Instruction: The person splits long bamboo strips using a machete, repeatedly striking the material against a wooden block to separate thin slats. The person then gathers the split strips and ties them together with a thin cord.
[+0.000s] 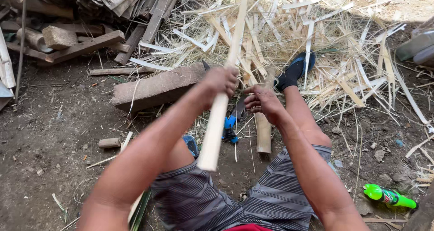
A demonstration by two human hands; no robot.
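Bamboo is what you have in your left hand [220, 81]: a long pale strip [222, 100], gripped with the fingers wrapped fully round it. Its long axis runs almost straight away from you, from the cut end hanging over your lap up past the top of the view, leaning slightly to the right as it goes.

Your right hand [263, 103] sits just right of the strip and a little lower, close but not touching it. Its fingers are curled in; whether they pinch a sliver or a small tool, I cannot tell. The left hand is the one on the strip, and the right is the nearer free hand to its lower half.

Below the two hands a short thick bamboo piece [263, 134] lies on the dirt, also pointing away from you, with a blue-handled tool [229, 128] just beside it to the left. A grey stone block [156, 87] lies to the left of the strip. Ahead, a heap of split slats and shavings [312, 45] spreads around your sandalled foot [296, 70]. A green bottle [389, 196] lies well apart at the lower right.
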